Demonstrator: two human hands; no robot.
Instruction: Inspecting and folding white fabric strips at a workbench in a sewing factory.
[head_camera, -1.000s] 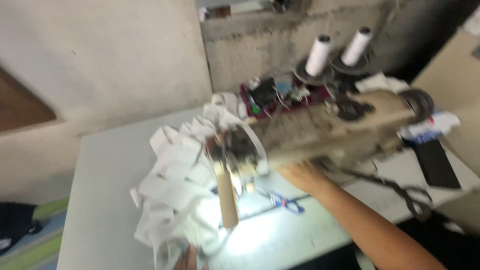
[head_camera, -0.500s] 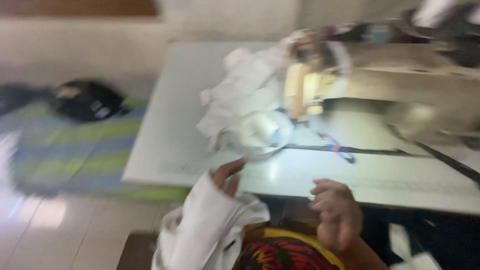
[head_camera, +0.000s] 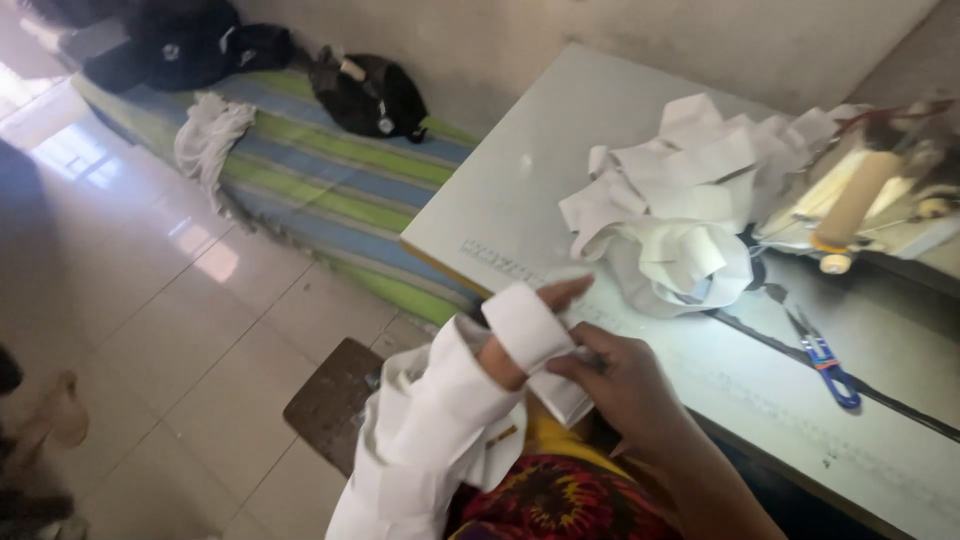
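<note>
My left hand (head_camera: 545, 315) is wrapped in a white fabric piece (head_camera: 440, 430) that drapes over the wrist and forearm; only the fingertips show, near the table's front edge. My right hand (head_camera: 620, 375) pinches a white fabric strip (head_camera: 535, 335) that loops over the left hand. Both hands are just in front of the white sewing table (head_camera: 520, 190). A heap of white fabric strips (head_camera: 690, 200) lies on the table beside the sewing machine (head_camera: 880, 195).
Blue-handled snips (head_camera: 825, 358) lie on the table to the right. A striped green and blue mat (head_camera: 330, 185) on the tiled floor holds black bags (head_camera: 370, 95) and a white cloth (head_camera: 210, 135). A brown wooden stool (head_camera: 335, 400) stands below my arms.
The view has swung left and down from the machine toward the floor. My hands came off the table to its front edge, and the right hand took hold of the strip on the left hand.
</note>
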